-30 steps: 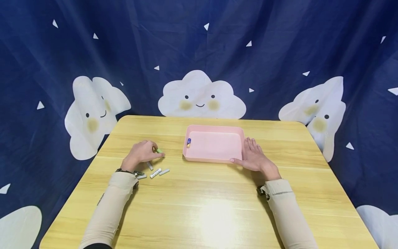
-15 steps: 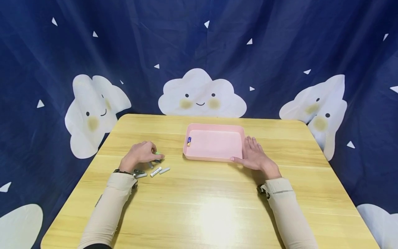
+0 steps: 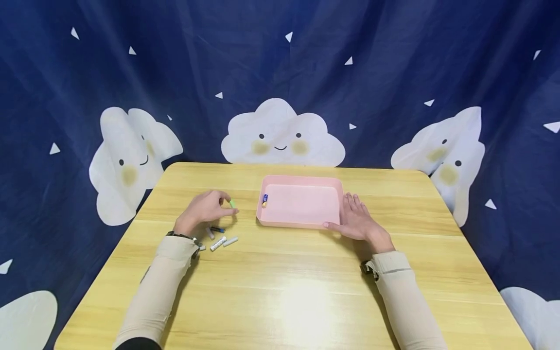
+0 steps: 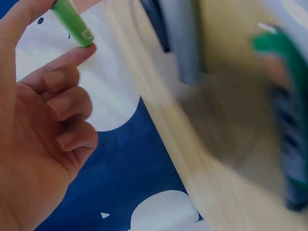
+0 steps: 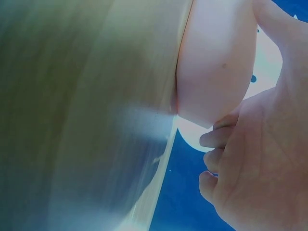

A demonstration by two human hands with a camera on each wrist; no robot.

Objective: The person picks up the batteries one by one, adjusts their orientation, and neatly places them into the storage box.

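Observation:
My left hand (image 3: pixel 204 208) pinches a small light green battery (image 3: pixel 233 204) between thumb and index finger, over the left part of the table. In the left wrist view the green battery (image 4: pixel 73 21) is gripped by its two ends, and the other fingers curl beside the palm. A pink tray (image 3: pixel 302 225) sits right of it, with a blue and gold battery (image 3: pixel 265 201) lying along its left wall. My right hand (image 3: pixel 358 219) rests against the tray's right side, fingers extended and thumb at the front rim.
Below the left hand lie several loose batteries: a white one (image 3: pixel 218 243), a grey one (image 3: pixel 230 241), a dark blue one (image 3: pixel 218 229). A dark green battery (image 4: pixel 291 125) shows blurred in the left wrist view. A blue curtain (image 3: pixel 280 58) hangs behind the table.
My left hand has lifted the green battery and shifted slightly right and away, uncovering the dark blue battery on the table. The right hand and tray stay in place.

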